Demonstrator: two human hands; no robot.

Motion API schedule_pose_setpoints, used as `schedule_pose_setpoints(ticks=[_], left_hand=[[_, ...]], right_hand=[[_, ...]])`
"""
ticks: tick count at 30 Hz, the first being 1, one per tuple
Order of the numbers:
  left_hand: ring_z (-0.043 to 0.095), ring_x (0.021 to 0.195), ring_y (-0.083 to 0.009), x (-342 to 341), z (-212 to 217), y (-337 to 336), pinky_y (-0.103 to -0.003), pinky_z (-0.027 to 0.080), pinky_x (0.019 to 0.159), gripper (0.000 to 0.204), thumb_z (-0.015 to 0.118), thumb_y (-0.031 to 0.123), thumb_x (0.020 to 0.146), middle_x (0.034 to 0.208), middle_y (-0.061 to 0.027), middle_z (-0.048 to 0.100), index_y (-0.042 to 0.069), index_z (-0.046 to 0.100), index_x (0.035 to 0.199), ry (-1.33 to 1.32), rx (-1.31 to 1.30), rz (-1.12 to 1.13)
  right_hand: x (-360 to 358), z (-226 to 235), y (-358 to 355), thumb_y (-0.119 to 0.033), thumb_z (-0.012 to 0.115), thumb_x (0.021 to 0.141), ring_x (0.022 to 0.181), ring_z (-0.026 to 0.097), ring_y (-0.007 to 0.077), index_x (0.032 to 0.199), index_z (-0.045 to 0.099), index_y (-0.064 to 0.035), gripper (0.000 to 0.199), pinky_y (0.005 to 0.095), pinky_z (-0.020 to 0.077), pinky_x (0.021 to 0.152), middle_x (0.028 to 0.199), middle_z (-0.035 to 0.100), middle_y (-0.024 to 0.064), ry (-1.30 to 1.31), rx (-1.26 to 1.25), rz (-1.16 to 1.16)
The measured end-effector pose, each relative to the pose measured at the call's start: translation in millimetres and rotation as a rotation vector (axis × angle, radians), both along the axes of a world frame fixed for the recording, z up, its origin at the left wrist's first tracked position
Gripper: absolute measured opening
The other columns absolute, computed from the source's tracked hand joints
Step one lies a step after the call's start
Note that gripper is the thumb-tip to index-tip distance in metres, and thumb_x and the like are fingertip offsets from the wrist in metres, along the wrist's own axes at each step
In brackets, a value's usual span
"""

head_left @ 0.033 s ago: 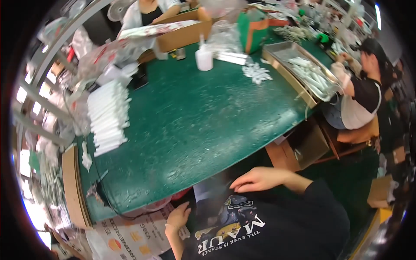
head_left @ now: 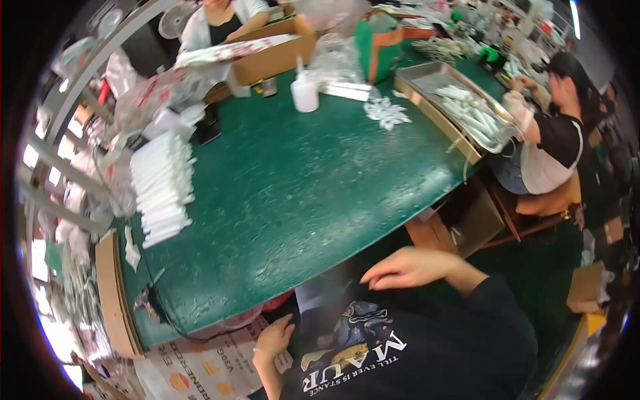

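Observation:
Below the table's near edge, my left hand (head_left: 274, 335) hovers beside my dark shirt, fingers loosely bent and apart, with nothing seen in it. My right hand (head_left: 408, 268) is held in front of my body, fingers stretched out and empty. The green table (head_left: 280, 193) lies beyond both hands, and neither visibly touches it. On its left part rests a stack of white tubes (head_left: 160, 187). A white squeeze bottle (head_left: 305, 95) stands upright toward the far side, near a pile of small white pieces (head_left: 387, 113).
A metal tray (head_left: 417, 81) of pale tubes stands at the right, by a seated co-worker (head_left: 557, 140). Another person sits behind a cardboard box (head_left: 273, 60). Cardboard sheets (head_left: 113, 293) line the left edge. An open carton (head_left: 460, 223) is under the table's right side.
The view has shifted slightly, so the things on the table appear a little farther left. My right hand is slightly higher in view; both hands remain empty.

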State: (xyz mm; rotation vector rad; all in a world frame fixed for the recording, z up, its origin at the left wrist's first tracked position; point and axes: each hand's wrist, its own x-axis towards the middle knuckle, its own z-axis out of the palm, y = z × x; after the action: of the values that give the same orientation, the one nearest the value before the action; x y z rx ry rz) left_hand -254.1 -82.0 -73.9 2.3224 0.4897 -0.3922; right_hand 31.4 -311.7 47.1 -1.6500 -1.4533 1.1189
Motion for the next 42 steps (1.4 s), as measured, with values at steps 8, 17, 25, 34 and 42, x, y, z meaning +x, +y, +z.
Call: schedule_pose_setpoints(ticks=[8,17,25,34,42], left_hand=[[0.058,0.09,-0.0252,72.8,103.5,-21.2,-0.03,0.044,0.077,0.035,0.05,0.009,0.08,0.1,-0.0152,0.058,0.002,0.047,0.113,-0.22,-0.119,-0.272],[0.052,0.066,-0.0232,152.0,125.9,-38.2,-0.03,0.042,0.065,0.035,0.051,0.013,0.082,0.08,-0.0121,0.055,0.007,0.048,0.117,-0.399,-0.3,-0.436],[0.057,0.092,-0.0262,210.3,138.3,-69.9,-0.03,0.043,0.079,0.031,0.048,0.003,0.078,0.1,-0.0131,0.058,0.002,0.052,0.109,-0.393,-0.445,-0.53],[0.054,0.096,-0.0288,243.4,155.3,-133.6,-0.035,0.044,0.08,0.039,0.053,-0.001,0.059,0.104,-0.0107,0.057,0.006,0.058,0.097,-1.203,-0.186,-0.685],[0.048,0.097,-0.0302,209.1,125.9,-148.8,-0.039,0.04,0.083,0.041,0.058,0.003,0.057,0.103,-0.0135,0.051,0.0,0.054,0.098,-1.068,0.164,-0.628]], right_hand=[[203.4,63.4,-110.2,-0.015,0.056,0.077,0.06,0.053,0.0119,0.086,0.058,-0.001,0.017,0.0254,0.0417,0.057,0.067,0.057,0.0066,-0.87,0.166,-1.066],[341.4,-5.5,-129.0,-0.012,0.051,0.069,0.079,0.056,0.0301,0.081,0.056,-0.0038,0.015,0.0405,0.0465,0.067,0.078,0.056,0.0144,-1.536,-0.253,-1.098],[267.5,111.6,-122.9,-0.019,0.06,0.071,0.067,0.056,0.0264,0.081,0.057,-0.006,0.017,0.0347,0.0455,0.058,0.073,0.056,0.0103,-1.619,0.168,-1.376],[102.8,111.5,26.7,-0.016,0.071,0.064,0.057,0.056,0.0196,0.093,0.056,-0.0012,0.036,0.0282,0.0437,0.047,0.073,0.057,0.0063,-1.29,1.225,-0.945],[48.2,74.1,123.5,-0.011,0.068,0.066,0.06,0.054,0.0153,0.096,0.055,-0.0068,0.033,0.0267,0.0421,0.049,0.067,0.054,-0.0004,-0.877,1.237,-0.651]])
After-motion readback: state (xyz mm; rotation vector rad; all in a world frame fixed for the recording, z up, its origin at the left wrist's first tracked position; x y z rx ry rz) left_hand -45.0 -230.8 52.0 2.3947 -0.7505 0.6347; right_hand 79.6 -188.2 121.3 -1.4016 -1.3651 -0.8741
